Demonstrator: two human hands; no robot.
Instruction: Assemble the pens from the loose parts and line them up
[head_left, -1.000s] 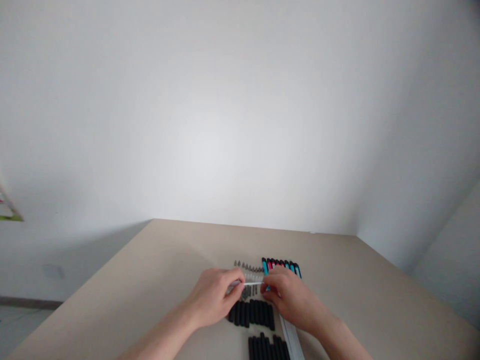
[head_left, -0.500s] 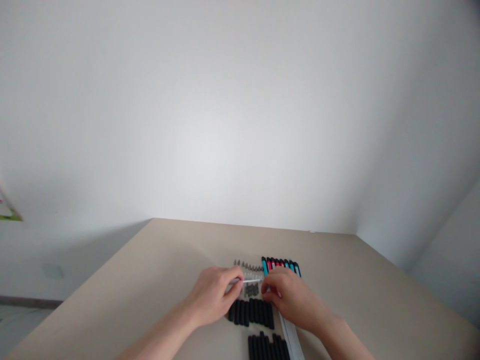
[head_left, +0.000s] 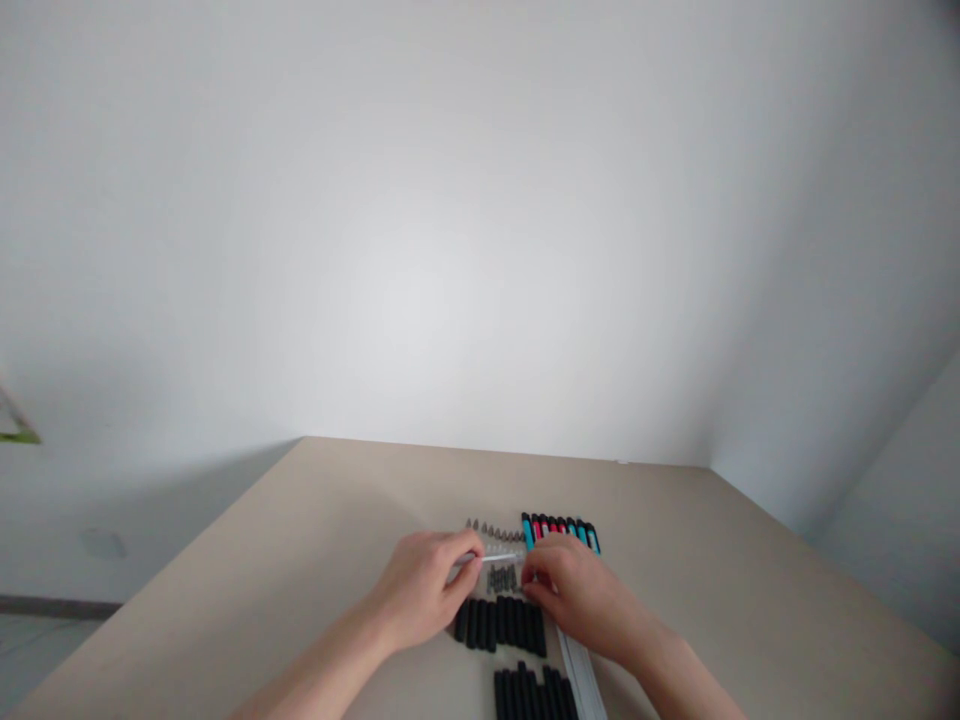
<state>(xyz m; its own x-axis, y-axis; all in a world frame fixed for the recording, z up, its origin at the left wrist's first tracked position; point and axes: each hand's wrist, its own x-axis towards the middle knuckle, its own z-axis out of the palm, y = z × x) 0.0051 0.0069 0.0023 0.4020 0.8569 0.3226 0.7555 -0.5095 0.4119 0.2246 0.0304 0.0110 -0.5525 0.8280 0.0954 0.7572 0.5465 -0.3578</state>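
My left hand (head_left: 431, 585) is closed in a pinch on a thin white pen refill (head_left: 499, 558), which points right. My right hand (head_left: 574, 590) is closed too, thumb and forefinger together at the refill's right end; whatever they hold is hidden. Between the hands lie small dark springs (head_left: 501, 579) and, behind the refill, a row of small clear pieces (head_left: 501, 548). Farther back sits a row of grey cone-shaped pen tips (head_left: 495, 532). Below my hands lies a row of black pen barrels (head_left: 510, 625).
Blue and red pen barrels with black ends (head_left: 562, 523) lie in a row behind my right hand. Another set of black tubes (head_left: 532, 692) is at the near edge, beside a bundle of white refills (head_left: 581, 675). The beige table (head_left: 360, 490) meets a white wall.
Both hands stay almost in place, still pinching. The view has shifted very slightly; the refill stays between the hands.
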